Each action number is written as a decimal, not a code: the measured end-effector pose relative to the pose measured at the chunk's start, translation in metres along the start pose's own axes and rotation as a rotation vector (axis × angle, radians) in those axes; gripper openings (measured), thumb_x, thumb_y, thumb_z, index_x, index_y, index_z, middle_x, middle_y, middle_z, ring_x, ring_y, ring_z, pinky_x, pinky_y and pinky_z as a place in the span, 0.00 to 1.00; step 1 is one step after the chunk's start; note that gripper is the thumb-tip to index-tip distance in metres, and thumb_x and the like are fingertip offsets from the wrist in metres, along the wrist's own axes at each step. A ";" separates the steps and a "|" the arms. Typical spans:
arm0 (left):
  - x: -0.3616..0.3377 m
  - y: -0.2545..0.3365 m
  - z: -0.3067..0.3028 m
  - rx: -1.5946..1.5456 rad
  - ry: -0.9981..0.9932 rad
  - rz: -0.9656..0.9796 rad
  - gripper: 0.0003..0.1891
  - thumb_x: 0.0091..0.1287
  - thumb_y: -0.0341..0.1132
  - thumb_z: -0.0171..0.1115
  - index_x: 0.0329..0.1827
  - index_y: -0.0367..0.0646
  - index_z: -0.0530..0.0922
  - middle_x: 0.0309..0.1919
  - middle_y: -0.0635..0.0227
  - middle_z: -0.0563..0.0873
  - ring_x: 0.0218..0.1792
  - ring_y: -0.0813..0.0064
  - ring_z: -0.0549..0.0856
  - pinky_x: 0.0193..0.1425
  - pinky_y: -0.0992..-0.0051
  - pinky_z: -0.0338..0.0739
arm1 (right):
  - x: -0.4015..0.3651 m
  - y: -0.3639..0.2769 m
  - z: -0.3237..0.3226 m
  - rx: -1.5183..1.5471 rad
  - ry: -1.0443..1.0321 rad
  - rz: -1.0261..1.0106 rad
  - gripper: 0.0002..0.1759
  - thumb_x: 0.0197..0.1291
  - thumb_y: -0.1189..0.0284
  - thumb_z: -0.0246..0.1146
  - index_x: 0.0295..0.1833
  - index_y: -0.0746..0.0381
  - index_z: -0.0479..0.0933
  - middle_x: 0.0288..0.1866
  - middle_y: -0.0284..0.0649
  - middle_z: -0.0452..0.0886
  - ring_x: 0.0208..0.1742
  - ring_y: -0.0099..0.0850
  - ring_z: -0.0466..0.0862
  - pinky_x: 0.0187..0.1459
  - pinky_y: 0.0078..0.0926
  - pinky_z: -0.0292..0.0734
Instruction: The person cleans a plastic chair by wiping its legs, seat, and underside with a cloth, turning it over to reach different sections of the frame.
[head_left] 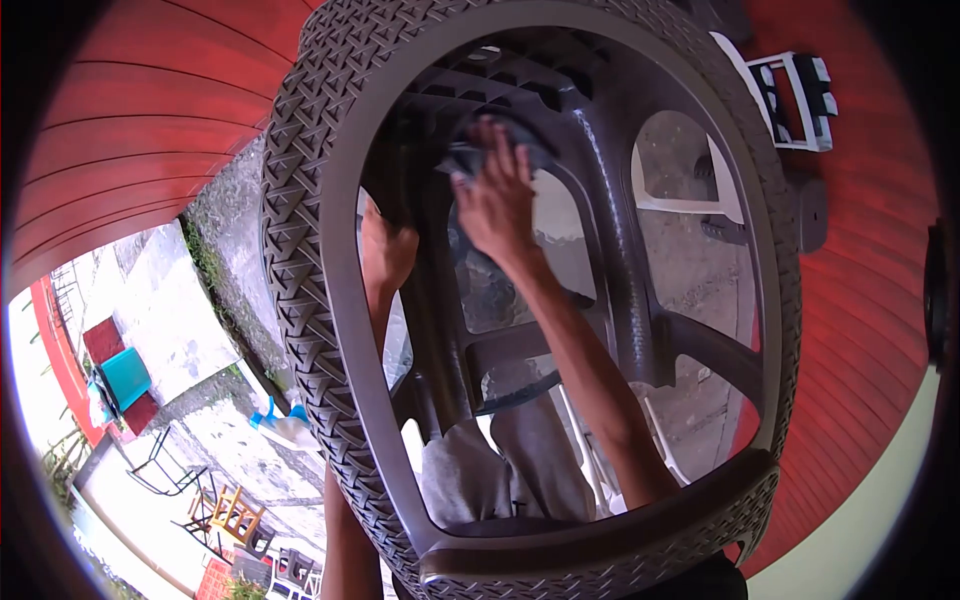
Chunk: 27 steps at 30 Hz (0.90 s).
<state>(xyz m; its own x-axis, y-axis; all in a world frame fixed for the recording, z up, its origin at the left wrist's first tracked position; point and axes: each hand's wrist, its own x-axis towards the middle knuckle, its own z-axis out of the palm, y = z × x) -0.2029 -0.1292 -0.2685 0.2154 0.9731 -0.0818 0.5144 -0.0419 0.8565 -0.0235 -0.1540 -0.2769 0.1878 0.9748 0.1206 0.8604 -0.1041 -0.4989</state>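
Observation:
A brown plastic chair (300, 260) with a woven-pattern rim is tipped up in front of me, its underside and legs facing the camera. My right hand (495, 195) reaches through the frame and presses a dark cloth (470, 155) against the ribbed underside of the seat. My left hand (385, 250) grips a chair leg (430, 300) on the left, inside the frame. My grey shorts (500, 470) show through the lower opening.
A red boarded wall (150, 120) curves around the left and right. A white spray bottle with a blue top (280, 420) stands on the concrete ground (190, 320). A teal bucket (125, 378) and small wooden chairs (235, 515) are at lower left. White furniture (795, 95) sits at upper right.

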 end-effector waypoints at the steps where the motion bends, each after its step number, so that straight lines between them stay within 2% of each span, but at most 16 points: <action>1: 0.000 0.000 0.000 -0.040 0.000 -0.014 0.17 0.72 0.27 0.55 0.60 0.31 0.80 0.47 0.48 0.89 0.51 0.58 0.88 0.59 0.62 0.79 | -0.001 -0.009 0.005 0.026 -0.033 -0.057 0.38 0.72 0.62 0.61 0.81 0.68 0.63 0.88 0.52 0.56 0.88 0.46 0.54 0.85 0.52 0.44; 3: 0.002 0.002 0.001 -0.121 -0.002 -0.046 0.17 0.77 0.32 0.56 0.63 0.31 0.80 0.49 0.52 0.89 0.51 0.65 0.86 0.61 0.63 0.78 | -0.012 -0.027 0.004 0.076 -0.100 -0.169 0.38 0.69 0.64 0.64 0.80 0.69 0.64 0.87 0.54 0.56 0.88 0.48 0.55 0.85 0.53 0.46; 6: 0.002 0.009 0.003 -0.198 0.014 -0.180 0.26 0.84 0.48 0.52 0.66 0.31 0.79 0.51 0.55 0.89 0.52 0.72 0.82 0.62 0.64 0.77 | -0.061 -0.042 -0.022 0.071 -0.467 -0.249 0.38 0.63 0.68 0.67 0.78 0.70 0.68 0.85 0.54 0.59 0.87 0.50 0.56 0.85 0.54 0.48; 8: 0.000 -0.003 0.007 -0.137 0.036 -0.239 0.34 0.84 0.57 0.48 0.67 0.30 0.79 0.53 0.54 0.88 0.53 0.71 0.82 0.62 0.64 0.77 | -0.107 -0.056 -0.037 0.262 -0.491 -0.225 0.38 0.58 0.72 0.69 0.75 0.72 0.71 0.84 0.54 0.61 0.87 0.50 0.56 0.84 0.56 0.49; 10: 0.005 -0.003 0.002 -0.115 0.038 -0.287 0.38 0.84 0.62 0.45 0.69 0.29 0.77 0.55 0.53 0.87 0.56 0.68 0.82 0.64 0.64 0.76 | -0.126 -0.064 -0.048 0.248 -0.485 -0.212 0.32 0.59 0.72 0.67 0.70 0.71 0.76 0.85 0.52 0.60 0.87 0.47 0.56 0.83 0.55 0.52; 11: 0.007 -0.001 -0.002 -0.127 0.019 -0.311 0.38 0.84 0.62 0.45 0.70 0.29 0.76 0.57 0.51 0.86 0.58 0.65 0.82 0.66 0.63 0.75 | -0.128 -0.069 -0.052 0.244 -0.483 -0.199 0.30 0.60 0.72 0.66 0.68 0.71 0.79 0.86 0.50 0.60 0.87 0.46 0.56 0.82 0.55 0.54; 14: 0.004 0.005 -0.005 -0.170 -0.059 -0.393 0.39 0.84 0.62 0.43 0.73 0.30 0.72 0.62 0.46 0.85 0.65 0.57 0.82 0.71 0.62 0.73 | -0.097 -0.062 -0.034 0.109 -0.520 -0.182 0.30 0.58 0.71 0.66 0.68 0.69 0.80 0.86 0.51 0.59 0.88 0.46 0.56 0.83 0.55 0.52; 15: 0.003 0.007 -0.005 -0.184 -0.082 -0.423 0.39 0.84 0.62 0.43 0.75 0.30 0.71 0.64 0.45 0.84 0.67 0.54 0.82 0.72 0.61 0.72 | -0.076 -0.060 -0.024 0.102 -0.411 -0.192 0.32 0.57 0.71 0.66 0.69 0.69 0.78 0.86 0.52 0.60 0.88 0.47 0.56 0.83 0.55 0.51; 19: 0.001 0.015 -0.001 -0.297 -0.004 -0.258 0.35 0.85 0.58 0.46 0.71 0.30 0.74 0.61 0.47 0.86 0.62 0.57 0.84 0.70 0.62 0.74 | -0.023 -0.055 0.015 0.149 -0.023 -0.247 0.35 0.53 0.73 0.65 0.70 0.70 0.77 0.85 0.54 0.61 0.88 0.47 0.56 0.84 0.56 0.48; 21: 0.000 0.018 0.000 -0.305 0.045 -0.233 0.32 0.85 0.56 0.47 0.69 0.31 0.76 0.60 0.47 0.86 0.60 0.59 0.85 0.68 0.62 0.75 | -0.036 -0.058 0.011 0.195 -0.114 -0.224 0.37 0.54 0.74 0.64 0.73 0.70 0.74 0.85 0.54 0.60 0.88 0.49 0.54 0.84 0.57 0.47; 22: -0.001 0.025 -0.003 -0.270 0.040 -0.300 0.31 0.85 0.55 0.47 0.69 0.31 0.76 0.60 0.47 0.86 0.60 0.58 0.85 0.67 0.61 0.75 | -0.047 -0.060 0.005 0.218 -0.163 -0.213 0.38 0.54 0.75 0.64 0.74 0.70 0.73 0.85 0.55 0.59 0.88 0.49 0.54 0.84 0.58 0.47; 24: -0.001 0.039 -0.007 -0.201 0.025 -0.427 0.30 0.85 0.53 0.49 0.68 0.31 0.76 0.59 0.47 0.87 0.58 0.56 0.86 0.66 0.60 0.75 | -0.089 -0.065 -0.017 0.105 -0.397 -0.208 0.36 0.54 0.74 0.64 0.72 0.68 0.76 0.85 0.54 0.61 0.88 0.47 0.55 0.84 0.55 0.49; 27: 0.001 0.021 -0.001 -0.111 0.048 -0.322 0.27 0.85 0.49 0.50 0.66 0.31 0.77 0.56 0.44 0.88 0.57 0.48 0.87 0.64 0.58 0.76 | -0.173 -0.070 -0.053 0.125 -0.548 -0.235 0.42 0.55 0.74 0.64 0.79 0.68 0.67 0.87 0.50 0.57 0.88 0.45 0.54 0.84 0.54 0.50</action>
<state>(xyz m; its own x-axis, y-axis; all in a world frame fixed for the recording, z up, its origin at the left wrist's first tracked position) -0.1933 -0.1288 -0.2503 0.0162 0.9419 -0.3356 0.4558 0.2918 0.8409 -0.0908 -0.3256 -0.2173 -0.2997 0.9321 -0.2032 0.7810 0.1174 -0.6134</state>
